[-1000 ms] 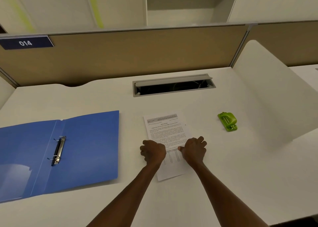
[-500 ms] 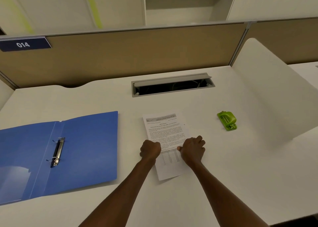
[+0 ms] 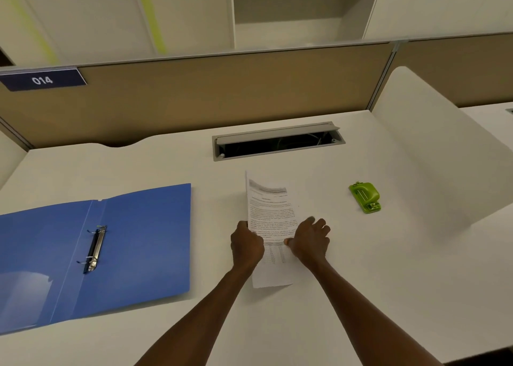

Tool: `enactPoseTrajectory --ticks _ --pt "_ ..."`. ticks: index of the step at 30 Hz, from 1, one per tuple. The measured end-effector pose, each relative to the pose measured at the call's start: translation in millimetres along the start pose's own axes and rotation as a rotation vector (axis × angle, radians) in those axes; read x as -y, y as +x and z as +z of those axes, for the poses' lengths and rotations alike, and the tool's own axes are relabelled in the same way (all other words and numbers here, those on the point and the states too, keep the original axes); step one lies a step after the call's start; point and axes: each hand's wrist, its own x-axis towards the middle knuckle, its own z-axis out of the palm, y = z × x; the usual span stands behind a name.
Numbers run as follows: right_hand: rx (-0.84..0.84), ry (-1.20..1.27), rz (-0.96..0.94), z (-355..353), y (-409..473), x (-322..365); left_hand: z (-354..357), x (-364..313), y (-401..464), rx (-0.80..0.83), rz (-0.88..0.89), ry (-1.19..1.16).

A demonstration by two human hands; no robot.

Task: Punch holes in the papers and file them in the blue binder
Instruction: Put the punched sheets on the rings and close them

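Since the earlier frames the papers point(image 3: 270, 218) have come up off the worktop point(image 3: 361, 268): they lay flat half a second ago and now tilt up along their left side, so the printed face looks narrower. Both forearms reach in from the near edge. The left hand point(image 3: 246, 245) grips the left edge of the sheets with curled fingers, knuckles toward the camera. The right hand point(image 3: 309, 241) holds the right edge, thumb pressed on the printed face and fingers curled behind. These sheets are thin white paper with dense black print, a grey header band at the top and a table of rows lower down; the text is too small to read. To the left, near the left edge, the binder point(image 3: 138, 241) lies open and flat, smooth glossy blue plastic with a two-ring metal clip point(image 3: 95, 247) on its spine. A small rounded lime-green plastic punch point(image 3: 365, 196) sits well to the right of the papers. At the far edge a grey metal cable slot point(image 3: 277, 141) is set into the matte white worktop. On the tan partition behind, a dark blue label point(image 3: 41, 79) reads "014" in white.
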Motion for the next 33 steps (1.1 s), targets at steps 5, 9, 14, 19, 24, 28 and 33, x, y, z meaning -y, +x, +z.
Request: enactPoseTrajectory --ticks 5,9,14,19,24,28,33 --pt "-0.352 -0.184 -0.634 -37.9 21.9 25.1 -33.9 -23.6 10.6 0.000 0.302 0.243" --pt "-0.443 -0.362 -0.995 -84.0 36.2 65.4 -64.2 -55.1 20.6 0.006 0.614 0.542" --pt "-0.283 -0.245 -0.919 -118.9 38.5 89.5 -89.3 -99.6 21.6 -0.068 0.763 0.853" --pt "-0.261 0.108 -0.637 -118.4 47.5 78.3 -102.0 -111.3 28.0 -0.626 1.026 0.557" --pt "-0.130 0.640 -0.437 -112.3 50.2 46.2 -105.0 -90.3 27.3 -0.658 0.578 -0.191" --pt "-0.009 1.015 -0.327 -97.5 40.5 26.3 -92.1 -61.1 42.2 -0.213 0.216 -0.426" --pt "0.020 1.190 -0.254 -85.8 33.2 16.2 -80.6 -40.4 44.1 -0.054 0.345 -0.307"
